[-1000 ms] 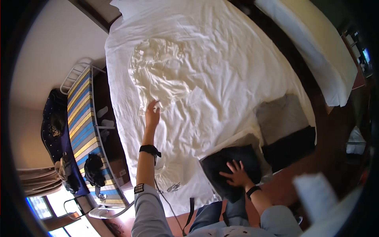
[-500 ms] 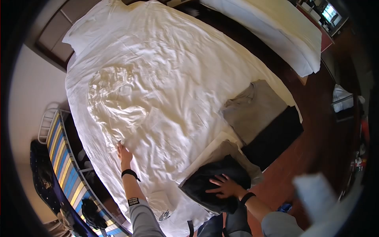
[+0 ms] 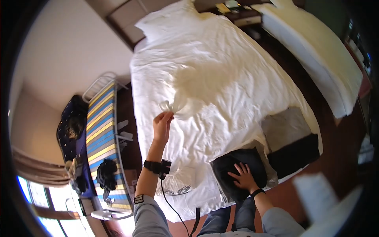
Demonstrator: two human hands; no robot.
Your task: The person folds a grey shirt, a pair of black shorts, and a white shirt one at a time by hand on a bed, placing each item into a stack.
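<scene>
My left hand (image 3: 162,124) is raised over the bed with its fingertips pinched on a thin white garment (image 3: 182,107). The garment hangs crumpled from the pinch, and its outline blends into the white bedding. Fingers spread, my right hand (image 3: 245,178) lies flat on a folded black garment (image 3: 227,168) at the near edge of the bed. A grey-brown garment (image 3: 269,169) shows beneath the black one. Farther right lies a grey-brown shirt (image 3: 287,124) with a black folded garment (image 3: 294,155) against its near side.
A white folded piece with a dark print (image 3: 179,181) lies near my left forearm on the bed (image 3: 244,71). To the left stands a metal-framed cot (image 3: 102,130) with striped cover and dark clothing. Another white-covered bed (image 3: 312,51) stands at the right. A cable (image 3: 170,205) hangs from my left wrist.
My left hand has risen from the bed, lifting part of the white garment. My right hand stays on the black garment. The camera view has shifted left, showing the cot and window.
</scene>
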